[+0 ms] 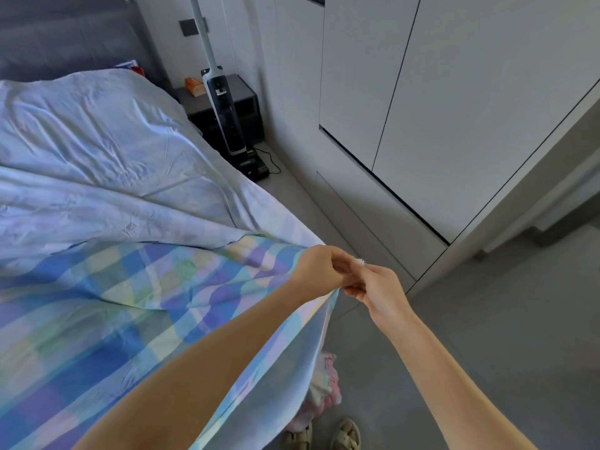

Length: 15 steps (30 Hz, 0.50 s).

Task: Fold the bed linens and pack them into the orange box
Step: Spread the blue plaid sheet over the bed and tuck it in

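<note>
Head view: the left hand (319, 267) and right hand (380, 290) meet over the bed's edge, fingertips touching. The left has its fingers curled round a corner of the checked sheet (130, 303). The right pinches the same corner just beside it, and a small white bit shows between the two. From the corner the sheet runs left across the bed and hangs down toward the floor (503, 319).

A pale, creased cover (97, 151) lies on the bed beyond the sheet, up to the grey headboard (65, 34). A vacuum (224, 102) stands on its dock in front of a dark nightstand (246, 92). A white wardrobe (454, 92) fills the right side.

The left forearm crosses the sheet and covers part of it. The hanging edge hides the bed's side and part of a pink cloth (328, 384) on the floor. Two sandals (345, 435) are cut off by the bottom edge. An orange thing (194, 86) on the nightstand is too small to make out, as is a red-and-blue scrap (133, 66) by the headboard
</note>
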Each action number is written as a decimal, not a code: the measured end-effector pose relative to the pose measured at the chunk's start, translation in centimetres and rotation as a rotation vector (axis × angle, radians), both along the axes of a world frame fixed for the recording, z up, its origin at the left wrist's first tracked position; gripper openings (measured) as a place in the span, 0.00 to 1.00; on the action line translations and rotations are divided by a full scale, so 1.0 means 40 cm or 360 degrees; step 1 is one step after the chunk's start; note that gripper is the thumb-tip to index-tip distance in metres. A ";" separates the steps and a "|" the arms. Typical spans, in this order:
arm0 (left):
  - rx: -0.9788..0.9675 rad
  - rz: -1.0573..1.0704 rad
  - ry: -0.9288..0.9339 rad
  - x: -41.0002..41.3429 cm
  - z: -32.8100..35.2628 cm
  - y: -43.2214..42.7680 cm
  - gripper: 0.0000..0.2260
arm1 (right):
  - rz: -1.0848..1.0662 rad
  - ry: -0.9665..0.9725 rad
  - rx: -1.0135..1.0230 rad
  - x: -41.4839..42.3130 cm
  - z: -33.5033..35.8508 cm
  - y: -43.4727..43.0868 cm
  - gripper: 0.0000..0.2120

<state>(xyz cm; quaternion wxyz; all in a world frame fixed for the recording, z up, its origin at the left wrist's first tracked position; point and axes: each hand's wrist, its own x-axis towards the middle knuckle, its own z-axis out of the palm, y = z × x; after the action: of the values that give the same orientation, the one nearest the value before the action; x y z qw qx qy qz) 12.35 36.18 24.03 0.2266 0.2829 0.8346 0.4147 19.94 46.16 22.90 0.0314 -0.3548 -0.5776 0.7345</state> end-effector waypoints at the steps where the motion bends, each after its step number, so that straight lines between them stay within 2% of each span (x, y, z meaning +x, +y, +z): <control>1: 0.0058 0.0022 -0.0071 -0.001 -0.007 -0.015 0.10 | 0.0000 -0.0016 -0.0005 -0.003 0.003 -0.001 0.11; 4: 0.0144 0.0124 -0.0041 0.008 -0.041 -0.073 0.12 | 0.0036 -0.0038 0.0096 -0.016 0.018 -0.010 0.11; 8: 0.0065 0.0210 0.0193 0.044 -0.116 -0.152 0.06 | 0.0153 -0.0052 0.0456 -0.036 0.062 -0.024 0.10; 10: 0.0011 0.0266 0.0218 0.059 -0.152 -0.181 0.03 | 0.0215 -0.0022 0.0555 -0.046 0.091 -0.023 0.10; 13: -0.0083 0.0385 0.0356 0.078 -0.187 -0.231 0.08 | 0.0254 0.0022 0.0568 -0.057 0.144 -0.028 0.09; 15: -0.0070 0.0478 0.0595 0.091 -0.193 -0.270 0.08 | 0.0222 0.0049 0.0473 -0.067 0.176 -0.028 0.09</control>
<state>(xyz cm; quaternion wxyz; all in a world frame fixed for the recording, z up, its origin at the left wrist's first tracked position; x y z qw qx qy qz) 15.99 25.37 16.30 0.0101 0.2224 0.9036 0.3659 17.27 45.05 29.95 0.0412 -0.2941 -0.7025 0.6468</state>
